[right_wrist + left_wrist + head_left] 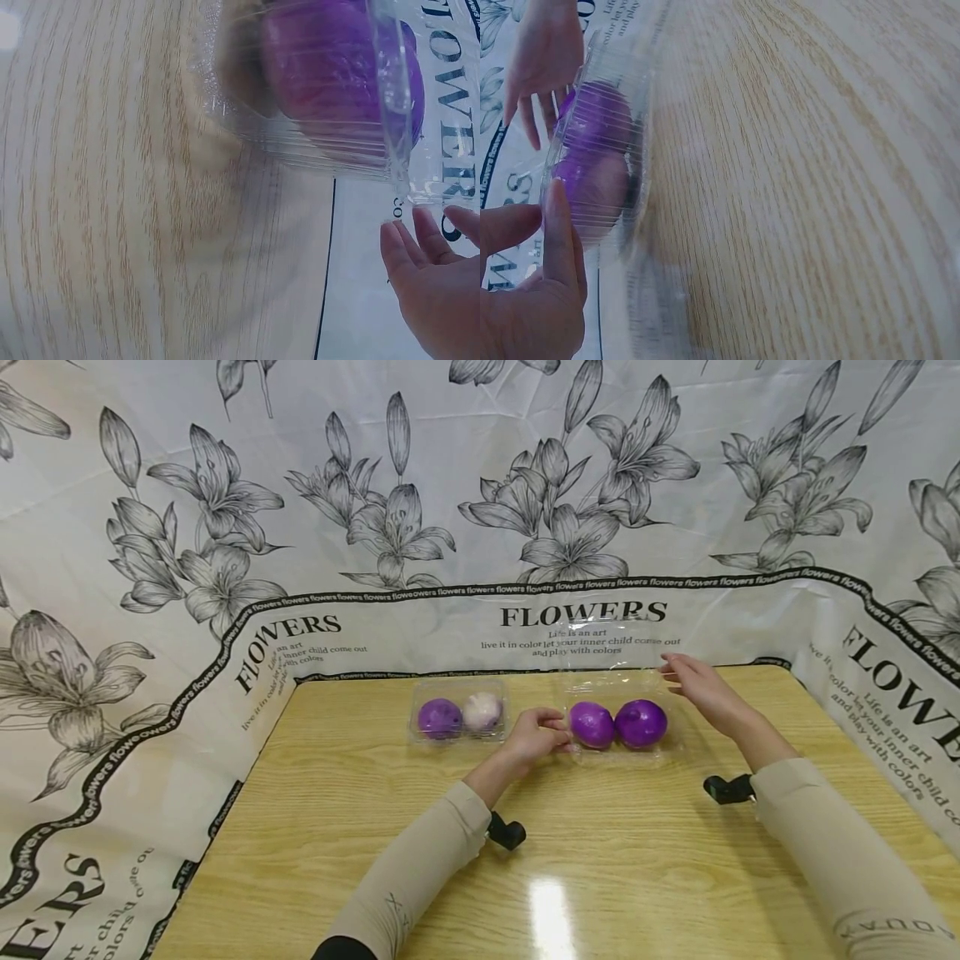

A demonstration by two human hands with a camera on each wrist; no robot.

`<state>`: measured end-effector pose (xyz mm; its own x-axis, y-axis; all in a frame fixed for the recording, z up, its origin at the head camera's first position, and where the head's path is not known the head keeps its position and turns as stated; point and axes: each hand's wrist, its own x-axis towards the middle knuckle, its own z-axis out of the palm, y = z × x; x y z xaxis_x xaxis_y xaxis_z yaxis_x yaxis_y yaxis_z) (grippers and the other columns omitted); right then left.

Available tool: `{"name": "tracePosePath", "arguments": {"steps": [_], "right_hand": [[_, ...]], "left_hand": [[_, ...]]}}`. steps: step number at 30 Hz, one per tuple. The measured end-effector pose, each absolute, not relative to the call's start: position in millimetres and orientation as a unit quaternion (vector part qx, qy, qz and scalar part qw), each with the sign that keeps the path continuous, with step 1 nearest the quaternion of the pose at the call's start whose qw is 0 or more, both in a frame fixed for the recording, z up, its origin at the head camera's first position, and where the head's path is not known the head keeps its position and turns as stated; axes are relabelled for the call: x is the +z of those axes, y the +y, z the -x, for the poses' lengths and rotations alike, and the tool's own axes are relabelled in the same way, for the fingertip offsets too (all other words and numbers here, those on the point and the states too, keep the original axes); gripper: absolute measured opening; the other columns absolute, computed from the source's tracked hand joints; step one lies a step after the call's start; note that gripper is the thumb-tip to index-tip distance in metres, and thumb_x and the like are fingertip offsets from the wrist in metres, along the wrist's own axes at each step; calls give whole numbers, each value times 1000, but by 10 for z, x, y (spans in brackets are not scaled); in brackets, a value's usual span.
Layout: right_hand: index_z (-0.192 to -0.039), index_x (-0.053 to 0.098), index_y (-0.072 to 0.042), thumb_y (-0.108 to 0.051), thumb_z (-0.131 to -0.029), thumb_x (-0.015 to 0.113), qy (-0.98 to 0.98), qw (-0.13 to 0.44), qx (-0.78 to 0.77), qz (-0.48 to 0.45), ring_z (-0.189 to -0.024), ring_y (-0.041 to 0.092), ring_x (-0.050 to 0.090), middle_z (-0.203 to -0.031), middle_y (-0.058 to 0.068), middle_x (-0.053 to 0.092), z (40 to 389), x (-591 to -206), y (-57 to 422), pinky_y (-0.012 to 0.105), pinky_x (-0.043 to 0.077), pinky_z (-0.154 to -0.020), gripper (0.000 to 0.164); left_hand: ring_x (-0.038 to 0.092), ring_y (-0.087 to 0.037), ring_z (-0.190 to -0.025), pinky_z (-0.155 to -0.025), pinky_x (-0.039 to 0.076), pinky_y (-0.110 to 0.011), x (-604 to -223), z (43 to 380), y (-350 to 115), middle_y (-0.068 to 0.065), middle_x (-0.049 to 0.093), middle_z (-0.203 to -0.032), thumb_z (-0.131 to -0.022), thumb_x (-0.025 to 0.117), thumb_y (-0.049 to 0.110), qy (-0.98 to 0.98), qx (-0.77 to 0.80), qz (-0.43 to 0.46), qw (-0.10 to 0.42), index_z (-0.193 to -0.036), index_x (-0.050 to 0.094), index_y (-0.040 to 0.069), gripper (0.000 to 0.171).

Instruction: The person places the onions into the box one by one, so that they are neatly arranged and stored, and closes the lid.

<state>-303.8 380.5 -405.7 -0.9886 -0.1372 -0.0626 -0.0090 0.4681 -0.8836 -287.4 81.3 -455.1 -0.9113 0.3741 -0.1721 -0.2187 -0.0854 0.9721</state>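
Observation:
A clear plastic clamshell box (622, 758) with its lid (611, 652) raised stands toward the back of the table. Inside lie two glossy, round purple pieces (592, 725) that look like fruit or vegetables. At the box's left rim, my left hand (534, 737) pinches the edge between thumb and fingers, as the left wrist view also shows. My right hand (701, 689) is at the right side by the raised lid, fingers extended. In the right wrist view its fingertips (391, 232) are close to the clear plastic edge; whether they touch it I cannot tell.
Left of my left hand sits a second clear box (459, 687), holding a purple round piece (439, 718) and a whitish one (482, 712). The wooden table (600, 852) ends at a flower-printed cloth (420, 643) hanging behind and along the sides.

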Motion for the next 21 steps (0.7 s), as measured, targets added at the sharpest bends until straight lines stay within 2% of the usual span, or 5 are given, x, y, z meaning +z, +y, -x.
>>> {"name": "tracePosePath", "arguments": {"steps": [4, 9, 17, 21], "right_hand": [[-159, 3, 9, -44, -112, 15, 853, 48, -519, 36, -147, 53, 23, -155, 39, 24, 3029, -4033, 3802, 63, 28, -124, 72], [-158, 15, 10, -44, -112, 13, 853, 40, -520, 37, -144, 50, 28, -153, 36, 29, 2989, -3998, 3808, 61, 29, -124, 72], [-159, 15, 8, -48, -110, 5, 848, 59, -524, 47, -146, 51, 24, -159, 37, 23, 2964, -3970, 3821, 62, 26, -125, 76], [-157, 19, 11, -53, -108, 5, 851, 56, -520, 49, -147, 50, 25, -159, 36, 24, 2914, -3934, 3812, 61, 27, -125, 82]], "left_hand": [[64, -17, -75, -87, 67, -35, -4541, 2879, 816, -8, 54, -96, -92, 60, -17, 645, 734, -60, 202, -134, 50, -14, 43], [64, -18, -74, -86, 67, -36, -4542, 2886, 815, -8, 55, -96, -93, 60, -17, 647, 733, -63, 200, -133, 51, -13, 42], [63, -18, -73, -87, 67, -37, -4565, 2881, 812, -10, 54, -97, -91, 59, -19, 638, 742, -59, 198, -133, 50, -15, 43], [63, -18, -72, -86, 67, -36, -4564, 2881, 805, -10, 55, -97, -91, 59, -20, 634, 746, -56, 198, -133, 50, -15, 43]]}}
